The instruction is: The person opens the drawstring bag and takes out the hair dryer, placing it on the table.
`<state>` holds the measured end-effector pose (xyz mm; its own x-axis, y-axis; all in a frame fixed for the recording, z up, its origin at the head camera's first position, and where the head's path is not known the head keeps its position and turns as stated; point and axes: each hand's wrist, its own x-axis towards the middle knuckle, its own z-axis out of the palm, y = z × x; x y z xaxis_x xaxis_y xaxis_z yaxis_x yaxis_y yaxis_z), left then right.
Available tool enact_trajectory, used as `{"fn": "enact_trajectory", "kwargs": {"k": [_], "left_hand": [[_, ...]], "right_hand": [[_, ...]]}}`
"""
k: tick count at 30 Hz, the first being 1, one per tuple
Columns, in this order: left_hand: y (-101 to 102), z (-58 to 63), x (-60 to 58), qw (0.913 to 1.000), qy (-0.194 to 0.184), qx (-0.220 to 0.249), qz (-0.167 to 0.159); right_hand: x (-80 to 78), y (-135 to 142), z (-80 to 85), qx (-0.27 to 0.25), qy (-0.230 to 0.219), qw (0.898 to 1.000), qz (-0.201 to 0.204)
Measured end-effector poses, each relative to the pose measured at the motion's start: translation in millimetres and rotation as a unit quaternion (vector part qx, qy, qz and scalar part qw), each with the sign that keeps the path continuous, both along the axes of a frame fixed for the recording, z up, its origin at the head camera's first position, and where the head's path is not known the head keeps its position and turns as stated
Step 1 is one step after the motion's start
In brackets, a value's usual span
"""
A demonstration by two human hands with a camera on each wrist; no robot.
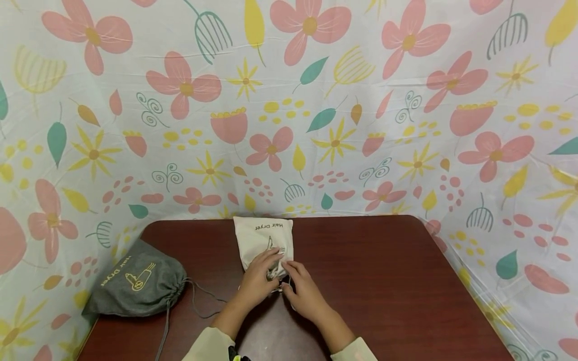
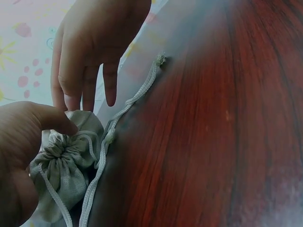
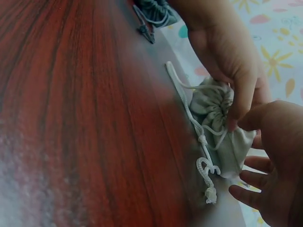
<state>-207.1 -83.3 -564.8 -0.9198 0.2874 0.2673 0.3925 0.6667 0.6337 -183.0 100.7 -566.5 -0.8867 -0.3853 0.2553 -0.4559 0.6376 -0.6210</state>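
Observation:
A white drawstring pouch printed "Hair Dryer" lies at the table's far edge, its gathered mouth towards me. My left hand holds it, fingers over the top and thumb by the puckered neck. Just to the right, my right hand is at the pouch's side with fingers loosely extended. In the right wrist view the right hand has its fingers spread beside the cloth, thumb close to the left thumb. White knotted cords trail from the mouth onto the wood.
A dark grey drawstring pouch, also printed "Hair Dryer" with a yellow dryer picture, lies at the table's left edge. Its grey cord runs over the dark red table. A flower-patterned curtain surrounds the table's back and sides.

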Motion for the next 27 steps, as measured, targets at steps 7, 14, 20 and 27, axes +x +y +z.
{"fn": "enact_trajectory", "kwargs": {"k": [7, 14, 20, 27], "left_hand": [[5, -2.4, -5.3, 0.9998, 0.011, -0.007, -0.014], [8, -3.2, -11.1, 0.9992, 0.014, -0.014, -0.036], [5, -1.1, -8.2, 0.9988, 0.002, 0.002, -0.048], [0, 6.4, 7.0, 0.9979, 0.039, 0.050, -0.008]], "right_hand": [[1.0, 0, -1.7, -0.015, 0.016, 0.999, -0.025], [3.1, 0, -2.4, -0.029, 0.002, 0.998, -0.063], [3.1, 2, -1.8, -0.042, -0.012, 0.996, -0.080], [2.3, 5, -0.9, -0.076, 0.008, 0.990, -0.122]]}}
